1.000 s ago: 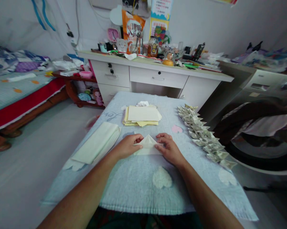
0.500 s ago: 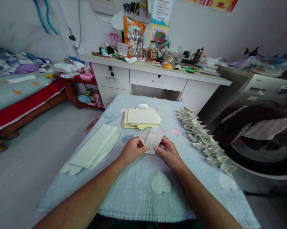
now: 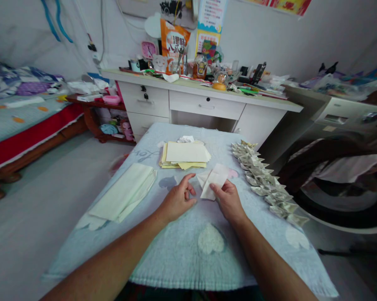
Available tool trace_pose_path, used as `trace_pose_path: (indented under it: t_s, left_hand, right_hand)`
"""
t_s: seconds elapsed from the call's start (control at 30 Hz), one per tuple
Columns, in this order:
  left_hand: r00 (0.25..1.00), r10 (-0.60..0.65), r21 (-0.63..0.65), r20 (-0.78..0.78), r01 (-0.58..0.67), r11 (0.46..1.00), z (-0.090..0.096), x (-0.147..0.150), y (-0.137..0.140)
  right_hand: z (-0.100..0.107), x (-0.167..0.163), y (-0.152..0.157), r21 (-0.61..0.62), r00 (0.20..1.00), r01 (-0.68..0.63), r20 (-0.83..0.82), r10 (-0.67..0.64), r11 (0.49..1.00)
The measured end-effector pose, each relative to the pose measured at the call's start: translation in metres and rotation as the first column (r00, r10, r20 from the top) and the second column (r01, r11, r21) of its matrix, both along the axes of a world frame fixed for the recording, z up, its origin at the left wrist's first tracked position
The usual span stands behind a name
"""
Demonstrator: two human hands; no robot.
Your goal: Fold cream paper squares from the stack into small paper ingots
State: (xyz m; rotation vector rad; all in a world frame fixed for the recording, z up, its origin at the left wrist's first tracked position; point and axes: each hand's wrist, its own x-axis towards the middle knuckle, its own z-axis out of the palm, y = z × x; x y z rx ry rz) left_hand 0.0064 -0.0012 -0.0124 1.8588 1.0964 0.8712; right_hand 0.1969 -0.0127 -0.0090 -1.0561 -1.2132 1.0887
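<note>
A partly folded piece of white paper (image 3: 217,177) is pinched in my right hand (image 3: 230,200), thumb on top, above the middle of the cloth-covered table (image 3: 182,251). Just left of the paper, my left hand (image 3: 178,198) is apart from it, thumb and forefinger spread, nothing between them. Beyond the hands lies a stack of pale yellow and white paper sheets (image 3: 187,153). To the left rests a pile of larger folded pale paper (image 3: 124,192). Rows of folded paper pieces with pointed ends (image 3: 262,175) run along the table's right side.
Crumpled white paper (image 3: 186,139) sits behind the stack. A white desk (image 3: 207,104) with jars, a pink clock and an orange bag stands at the back. On the right is a washing machine (image 3: 339,121); a bed (image 3: 34,117) stands at the left.
My left hand has let go of the folded paper and opened. My right hand has moved slightly right with the paper, which is now tilted.
</note>
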Motion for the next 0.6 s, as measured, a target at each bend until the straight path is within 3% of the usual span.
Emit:
trace_pose_path:
  t_s: [0.07,0.13,0.27,0.4,0.6]
  left_hand:
    - [0.998,0.061,0.049,0.012,-0.062,0.997,0.001,-0.002,0.001]
    - [0.994,0.105,0.083,0.030,-0.107,0.991,0.004,-0.004,0.000]
    - [0.994,0.093,0.119,0.065,-0.100,0.988,0.010,-0.005,-0.004]
    - [0.998,0.064,0.191,0.017,-0.066,0.979,0.014,-0.004,-0.009]
    - [0.993,0.014,0.357,-0.120,0.030,0.934,0.021,-0.011,-0.007]
  right_hand:
    - [0.001,0.005,0.001,0.135,0.956,0.120,0.252,-0.151,0.984]
    - [0.003,0.009,0.000,0.298,0.822,0.186,0.474,-0.314,0.936]
    - [0.007,0.009,-0.005,0.473,0.594,0.129,0.667,-0.450,0.871]
    - [0.010,0.001,-0.009,0.469,0.465,0.015,0.779,-0.421,0.883]
    - [0.010,-0.012,-0.012,0.353,0.367,-0.172,0.889,-0.273,0.920]
